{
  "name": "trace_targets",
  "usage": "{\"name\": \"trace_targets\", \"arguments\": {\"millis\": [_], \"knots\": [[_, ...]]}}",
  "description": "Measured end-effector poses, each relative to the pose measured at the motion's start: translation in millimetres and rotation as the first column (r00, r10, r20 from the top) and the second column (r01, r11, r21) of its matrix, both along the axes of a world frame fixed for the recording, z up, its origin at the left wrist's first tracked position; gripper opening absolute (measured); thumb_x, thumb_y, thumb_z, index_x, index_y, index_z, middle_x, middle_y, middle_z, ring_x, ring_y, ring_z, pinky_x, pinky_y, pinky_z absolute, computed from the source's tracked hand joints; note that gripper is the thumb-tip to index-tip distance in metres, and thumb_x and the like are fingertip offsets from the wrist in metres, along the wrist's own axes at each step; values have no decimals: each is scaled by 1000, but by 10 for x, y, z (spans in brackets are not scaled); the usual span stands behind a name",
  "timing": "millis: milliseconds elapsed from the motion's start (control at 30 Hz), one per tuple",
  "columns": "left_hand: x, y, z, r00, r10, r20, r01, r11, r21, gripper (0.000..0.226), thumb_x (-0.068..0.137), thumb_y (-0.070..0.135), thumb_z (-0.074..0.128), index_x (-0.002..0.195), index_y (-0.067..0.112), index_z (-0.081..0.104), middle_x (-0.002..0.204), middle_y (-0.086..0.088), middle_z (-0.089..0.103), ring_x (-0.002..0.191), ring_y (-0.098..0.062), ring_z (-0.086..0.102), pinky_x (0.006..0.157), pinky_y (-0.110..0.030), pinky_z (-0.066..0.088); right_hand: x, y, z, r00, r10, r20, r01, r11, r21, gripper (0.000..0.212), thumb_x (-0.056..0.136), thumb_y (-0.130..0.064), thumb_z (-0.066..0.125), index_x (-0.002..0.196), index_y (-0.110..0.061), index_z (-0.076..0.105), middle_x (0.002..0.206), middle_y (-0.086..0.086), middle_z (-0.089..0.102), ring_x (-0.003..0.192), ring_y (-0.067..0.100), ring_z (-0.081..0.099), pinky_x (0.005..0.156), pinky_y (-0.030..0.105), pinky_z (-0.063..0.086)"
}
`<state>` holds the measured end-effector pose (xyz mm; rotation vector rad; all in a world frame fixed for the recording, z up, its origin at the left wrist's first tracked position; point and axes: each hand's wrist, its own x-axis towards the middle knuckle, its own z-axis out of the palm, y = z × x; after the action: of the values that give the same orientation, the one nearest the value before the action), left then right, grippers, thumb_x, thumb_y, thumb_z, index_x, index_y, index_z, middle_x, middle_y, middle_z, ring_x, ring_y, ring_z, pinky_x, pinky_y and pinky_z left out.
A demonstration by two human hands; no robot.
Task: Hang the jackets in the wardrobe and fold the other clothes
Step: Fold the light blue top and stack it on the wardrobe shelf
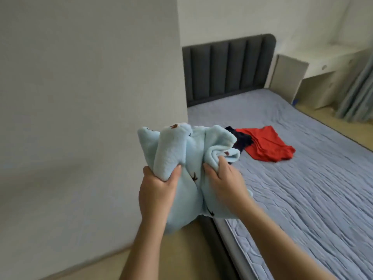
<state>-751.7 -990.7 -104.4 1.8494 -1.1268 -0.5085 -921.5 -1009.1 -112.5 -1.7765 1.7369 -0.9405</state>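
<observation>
Head view shows the pale blue fleece garment [182,156] bunched upright above the near corner of the bed [302,199] (mattress lies rightward), left hand [156,190] clenched round a rolled part, right hand [225,178] pinching the neighbouring fold.

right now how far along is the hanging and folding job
Done: nothing clearly; no hung jacket or neat stack shows. In hand: the left hand and right hand both grip a bunched pale blue fleece garment with small brown prints, over the edge of the blue-covered bed. Left: a red fabric garment and a crumpled dark navy garment lie on the bed, touching, yet to be sorted.
</observation>
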Motion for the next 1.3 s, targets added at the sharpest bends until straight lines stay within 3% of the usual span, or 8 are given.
{"name": "trace_targets", "arguments": {"millis": [267,433,567,767,900,1000,1133,1300], "knots": [[2002,1657,632,856,517,-4,-510,843,-171,52,75,71,52,92,23,45,71,14,52,61,-3,49,51,-24,36,2354,768,684,845,534,23,-524,837,-159,28,86,-53,38,75,-28,34,65,-5,55,59,10,52,54,36,40],[3145,3262,908,675,736,56,-707,667,-236,53,75,74,48,95,26,42,75,19,47,67,-9,48,59,-28,35,3867,1971,951,644,765,13,-740,626,-246,31,86,-55,39,74,-26,35,66,-6,55,60,12,52,49,30,31],[3908,4646,1120,496,865,71,-816,493,-301,49,76,72,52,97,28,42,84,12,50,79,-17,50,70,-30,38,4935,3181,1148,432,901,34,-848,419,-324,29,94,-47,45,79,-23,38,67,-4,57,60,10,53,51,27,37],[4582,6317,1461,229,973,9,-904,216,-368,84,71,77,47,136,24,40,122,-2,56,108,-27,56,94,-44,47,6174,4727,1517,145,989,19,-913,141,-383,30,95,-49,43,93,-20,45,80,-2,62,70,12,57,65,35,48],[5021,7031,1682,90,996,-18,-897,74,-435,56,78,66,55,112,22,46,102,-1,57,93,-25,56,80,-34,44,6902,5455,1736,-42,999,34,-902,-24,-432,20,95,-48,43,101,-29,40,84,-10,58,76,9,57,66,25,44],[5421,7368,1823,29,999,-24,-876,14,-483,52,79,66,54,108,23,47,102,0,59,93,-24,58,85,-38,47,7485,5828,1907,-130,991,9,-868,-109,-485,22,96,-47,45,104,-27,42,79,-15,51,69,-1,49,58,15,34],[6105,7723,2077,-4,1000,-17,-843,-12,-538,62,78,70,54,113,19,52,102,1,60,93,-22,57,85,-37,46,8309,6145,2179,-227,974,-2,-822,-193,-535,29,97,-39,48,107,-12,50,86,-5,54,73,10,51,64,23,35],[6954,8014,2450,-50,999,5,-848,-40,-529,41,82,65,53,104,30,51,90,10,56,85,-16,53,76,-32,38,9307,6362,2593,-309,951,-25,-806,-276,-524,32,97,-41,46,108,-12,52,92,-4,55,86,17,55,74,31,41]]}}
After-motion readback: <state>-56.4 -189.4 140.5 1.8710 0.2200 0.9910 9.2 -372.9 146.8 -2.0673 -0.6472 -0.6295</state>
